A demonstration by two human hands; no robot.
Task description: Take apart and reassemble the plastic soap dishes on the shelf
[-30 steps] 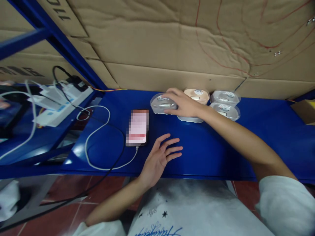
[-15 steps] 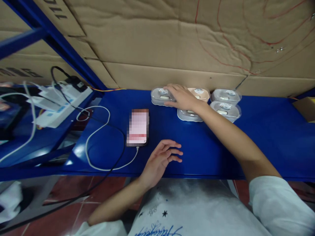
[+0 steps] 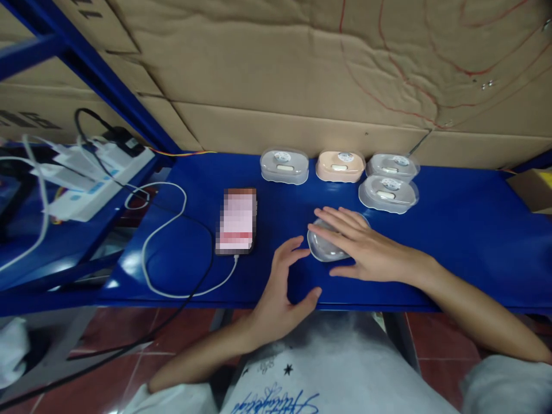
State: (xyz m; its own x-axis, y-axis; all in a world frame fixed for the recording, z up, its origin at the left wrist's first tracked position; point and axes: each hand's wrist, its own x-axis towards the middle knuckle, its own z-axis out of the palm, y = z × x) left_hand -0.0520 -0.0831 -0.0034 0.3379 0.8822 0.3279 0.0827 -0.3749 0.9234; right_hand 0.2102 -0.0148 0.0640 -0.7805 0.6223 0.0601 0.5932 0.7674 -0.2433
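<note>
My right hand (image 3: 360, 247) is closed over a small grey plastic box (image 3: 325, 248) with a clear lid, fingers across its top and thumb at the near side. The palm and fingers hide much of this box, which is just above the blue shelf or resting on it; I cannot tell which. Just left of it, my left hand (image 3: 287, 296) is open and holds nothing, its fingers spread and curved towards the box. Behind, along the cardboard, stand a similar grey box (image 3: 284, 167), a peach box (image 3: 340, 167) and two more grey boxes, one in front (image 3: 388, 194) and one behind (image 3: 393, 165).
A phone (image 3: 236, 221) with a blurred screen lies on the blue shelf (image 3: 457, 241), plugged into a white cable (image 3: 144, 253). A loaded power strip (image 3: 92, 195) is at the left. Cardboard (image 3: 267, 123) closes the back, and an open carton (image 3: 532, 190) sits at the right edge.
My right hand set the left grey box back against the cardboard, let go, and brought the front middle grey box nearer. My left hand has opened wider beside it.
</note>
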